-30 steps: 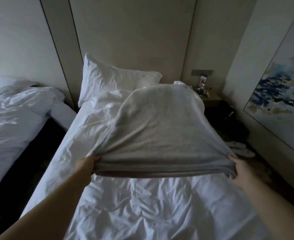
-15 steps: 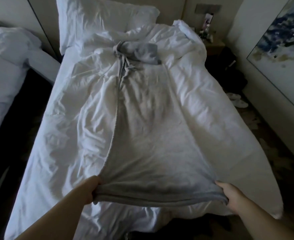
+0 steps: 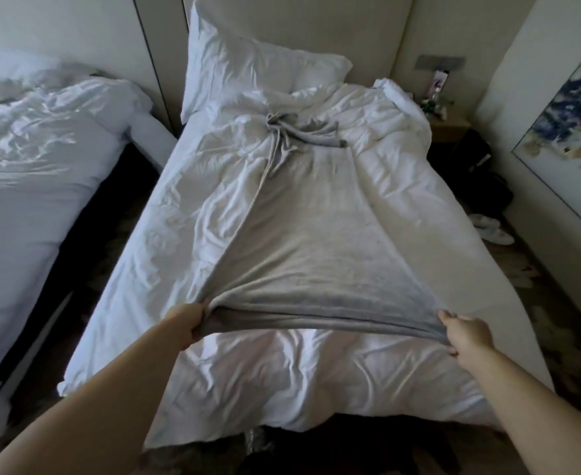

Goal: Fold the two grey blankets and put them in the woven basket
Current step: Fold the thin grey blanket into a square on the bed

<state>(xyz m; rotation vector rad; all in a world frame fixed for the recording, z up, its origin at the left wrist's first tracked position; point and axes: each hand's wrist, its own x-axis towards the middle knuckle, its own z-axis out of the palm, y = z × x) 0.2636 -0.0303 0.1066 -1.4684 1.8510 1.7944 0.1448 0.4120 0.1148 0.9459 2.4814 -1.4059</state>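
Observation:
A grey blanket [image 3: 316, 234] lies stretched lengthwise over the white duvet of the bed [image 3: 402, 186]. Its far end is bunched and twisted near the pillow. My left hand [image 3: 186, 320] grips the near left corner, and my right hand [image 3: 464, 332] pinches the near right corner. Between them the near edge is pulled taut a little above the duvet. Only this one grey blanket is in view, and no woven basket is visible.
A white pillow [image 3: 248, 66] leans on the headboard. A second bed [image 3: 42, 159] with white bedding stands at the left across a dark gap. A wooden nightstand [image 3: 448, 126], dark bags and white slippers [image 3: 494, 229] lie to the right, under a wall painting [image 3: 570, 132].
The blanket, billowing in the air a second ago, has come down flat on the duvet. Both hands kept their grip on the near corners and lifted the edge slightly.

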